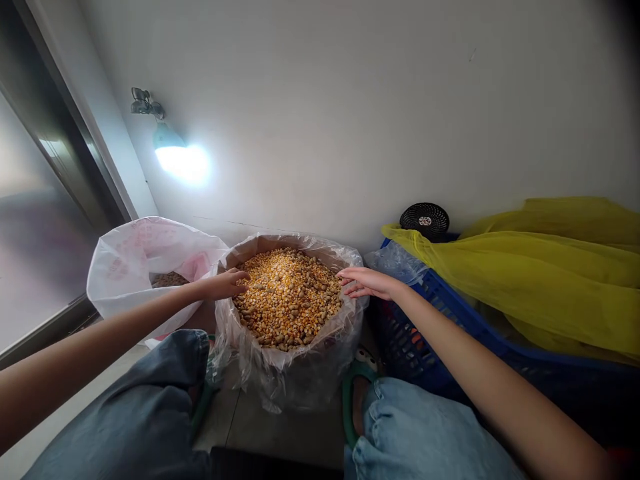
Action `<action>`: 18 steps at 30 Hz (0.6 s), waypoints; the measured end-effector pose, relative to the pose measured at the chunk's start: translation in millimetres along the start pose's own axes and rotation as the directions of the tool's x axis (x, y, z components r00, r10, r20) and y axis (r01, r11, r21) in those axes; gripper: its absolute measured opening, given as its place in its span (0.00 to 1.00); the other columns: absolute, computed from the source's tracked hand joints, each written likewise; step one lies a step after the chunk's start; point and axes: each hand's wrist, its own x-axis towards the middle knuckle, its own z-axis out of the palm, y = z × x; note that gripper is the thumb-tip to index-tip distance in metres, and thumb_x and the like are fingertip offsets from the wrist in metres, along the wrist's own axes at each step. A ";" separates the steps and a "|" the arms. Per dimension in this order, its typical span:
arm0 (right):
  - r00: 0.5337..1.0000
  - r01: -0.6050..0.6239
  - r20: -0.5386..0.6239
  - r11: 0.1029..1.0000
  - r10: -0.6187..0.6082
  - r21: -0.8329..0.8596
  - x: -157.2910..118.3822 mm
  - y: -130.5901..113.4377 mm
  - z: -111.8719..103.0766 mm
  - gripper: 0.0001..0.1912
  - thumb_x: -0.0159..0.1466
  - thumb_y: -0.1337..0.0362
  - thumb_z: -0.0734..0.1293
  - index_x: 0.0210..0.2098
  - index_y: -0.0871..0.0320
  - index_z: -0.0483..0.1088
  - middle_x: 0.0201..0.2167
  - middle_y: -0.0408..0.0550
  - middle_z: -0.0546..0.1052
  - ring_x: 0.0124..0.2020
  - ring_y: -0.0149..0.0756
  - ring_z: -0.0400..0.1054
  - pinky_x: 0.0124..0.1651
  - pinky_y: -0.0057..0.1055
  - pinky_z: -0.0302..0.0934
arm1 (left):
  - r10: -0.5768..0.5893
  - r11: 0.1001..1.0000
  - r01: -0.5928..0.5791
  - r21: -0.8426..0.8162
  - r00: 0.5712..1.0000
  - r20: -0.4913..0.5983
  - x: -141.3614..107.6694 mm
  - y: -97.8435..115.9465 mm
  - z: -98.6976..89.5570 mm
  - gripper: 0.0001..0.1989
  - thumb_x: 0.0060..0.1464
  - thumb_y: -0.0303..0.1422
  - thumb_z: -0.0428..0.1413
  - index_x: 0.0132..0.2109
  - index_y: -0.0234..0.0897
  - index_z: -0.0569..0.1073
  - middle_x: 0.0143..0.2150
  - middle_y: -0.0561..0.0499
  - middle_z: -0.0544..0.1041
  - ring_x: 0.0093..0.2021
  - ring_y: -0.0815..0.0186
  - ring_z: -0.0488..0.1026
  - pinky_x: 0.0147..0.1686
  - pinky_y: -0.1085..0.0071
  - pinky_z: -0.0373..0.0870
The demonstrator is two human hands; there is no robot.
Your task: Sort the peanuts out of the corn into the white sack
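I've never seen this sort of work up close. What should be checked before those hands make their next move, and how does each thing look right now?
1. Left hand open and empty at the bag's rim: ok.
2. Right hand open and empty at the opposite rim: ok.
3. Clear plastic bag upright with its mouth open: ok.
4. Corn free of brown pieces: not ok, they are mixed in.
5. White bag open beside it: ok.
6. Clear bag free of holes: cannot tell.

Head-worn view, looking forward and down, facing a white wall point(350, 113), close above a plastic-lined sack of corn kernels point(287, 300) at lower center
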 end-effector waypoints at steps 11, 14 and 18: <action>1.000 0.023 0.003 0.979 -0.023 -0.202 10.2 38.0 25.8 0.14 0.53 0.57 0.64 0.36 0.57 0.68 0.37 0.49 0.71 0.27 0.30 0.67 0.27 0.24 0.61 | 0.232 0.859 -0.241 0.451 0.970 0.075 -18.4 -16.1 45.8 0.18 0.53 0.37 0.43 0.49 0.37 0.65 0.48 0.40 0.66 0.48 0.55 0.61 0.48 0.56 0.52; 0.998 0.064 0.015 0.972 -0.062 -0.227 4.7 42.0 34.6 0.14 0.53 0.58 0.63 0.37 0.57 0.68 0.36 0.49 0.71 0.28 0.31 0.67 0.27 0.24 0.60 | 0.320 0.816 -0.345 0.465 0.938 0.135 -17.8 -23.4 51.1 0.14 0.55 0.31 0.42 0.44 0.41 0.68 0.47 0.44 0.69 0.47 0.58 0.61 0.50 0.55 0.48; 0.990 0.092 -0.101 0.990 -0.102 -0.104 -0.7 31.8 33.8 0.13 0.53 0.60 0.64 0.38 0.58 0.68 0.33 0.48 0.72 0.27 0.29 0.67 0.28 0.23 0.61 | 0.311 0.800 -0.360 0.481 0.933 0.182 -16.2 -26.3 51.8 0.13 0.53 0.27 0.44 0.42 0.43 0.70 0.48 0.46 0.69 0.47 0.59 0.61 0.50 0.55 0.46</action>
